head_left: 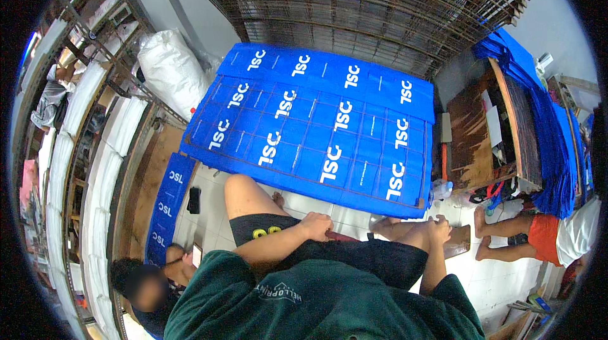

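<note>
1. The blue printed sheet [316, 130] lies spread in front of the seated person, apart from both hands; a thin wire grid [420, 202] seems to lie upon it.
2. The left hand [315, 226] is over the lap with fingers curled; I cannot tell if it grips something. The right hand [441, 230] is at the right knee, fingers bent, its grip unclear.
3. I judge the sheet light, soft and foldable, best taken by its near edge.
4. Wire is slender and probably stiff; the white sack [171, 68] is bulging and wrinkled.
</note>
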A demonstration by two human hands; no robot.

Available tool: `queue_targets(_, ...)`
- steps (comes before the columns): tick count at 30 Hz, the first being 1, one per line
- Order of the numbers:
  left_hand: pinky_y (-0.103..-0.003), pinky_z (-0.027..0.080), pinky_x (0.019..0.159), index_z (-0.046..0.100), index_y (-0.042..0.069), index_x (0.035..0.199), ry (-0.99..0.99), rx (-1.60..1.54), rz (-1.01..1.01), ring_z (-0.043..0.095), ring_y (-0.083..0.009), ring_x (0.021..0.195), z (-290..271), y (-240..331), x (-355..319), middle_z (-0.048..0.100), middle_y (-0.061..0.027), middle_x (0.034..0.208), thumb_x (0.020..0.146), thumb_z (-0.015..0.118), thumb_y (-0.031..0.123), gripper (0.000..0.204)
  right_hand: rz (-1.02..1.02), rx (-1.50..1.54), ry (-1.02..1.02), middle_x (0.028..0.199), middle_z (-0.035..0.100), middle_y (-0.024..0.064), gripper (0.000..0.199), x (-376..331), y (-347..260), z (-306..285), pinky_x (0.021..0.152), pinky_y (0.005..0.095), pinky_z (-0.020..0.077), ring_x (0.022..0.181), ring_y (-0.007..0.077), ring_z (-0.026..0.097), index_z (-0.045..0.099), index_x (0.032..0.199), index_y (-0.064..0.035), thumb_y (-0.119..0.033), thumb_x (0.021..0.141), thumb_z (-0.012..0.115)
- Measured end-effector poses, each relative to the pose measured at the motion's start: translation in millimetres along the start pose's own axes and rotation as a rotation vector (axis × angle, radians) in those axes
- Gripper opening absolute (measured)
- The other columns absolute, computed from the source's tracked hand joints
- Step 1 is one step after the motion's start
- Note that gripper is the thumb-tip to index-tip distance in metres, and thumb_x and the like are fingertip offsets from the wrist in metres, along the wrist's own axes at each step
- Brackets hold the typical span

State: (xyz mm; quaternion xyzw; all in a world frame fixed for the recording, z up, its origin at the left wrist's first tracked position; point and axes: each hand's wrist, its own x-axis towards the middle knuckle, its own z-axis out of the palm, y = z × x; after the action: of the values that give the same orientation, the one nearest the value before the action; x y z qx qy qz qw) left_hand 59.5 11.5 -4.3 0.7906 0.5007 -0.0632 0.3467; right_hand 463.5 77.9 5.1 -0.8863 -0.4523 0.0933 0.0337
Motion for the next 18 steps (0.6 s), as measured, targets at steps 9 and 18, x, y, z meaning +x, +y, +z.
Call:
queue_targets(9,-0.042,0.047,0.081,0.067,0.013,0.085,-0.041,-0.039,-0.019,0.059,-0.0289,0.096,-5.4,-1.5,5.3,0.063,-0.0099,0.097,0.064,0.072,0.045,0.039,-0.037,-0.053,-0.045,0.109,0.062,0.0030,0.041,6.5,-6.9,3.3,0.093,0.0587,0.0318,0.115,0.0277,0.045,0.060,0.108,-0.0230,-0.041,0.072,0.066)
queue_targets(18,-0.039,0.047,0.083,0.067,0.018,0.093,-0.171,-0.094,-0.098,0.058,-0.0276,0.099,-5.2,-6.0,10.7,0.063,-0.0096,0.102,0.060,0.072,0.026,0.035,-0.039,-0.028,-0.054,0.104,0.065,0.0027,0.041,4.9,-4.4,1.9,0.092,0.0558,0.0329,0.112,0.0272,0.049,0.060,0.109,-0.0222,-0.040,0.073,0.066)
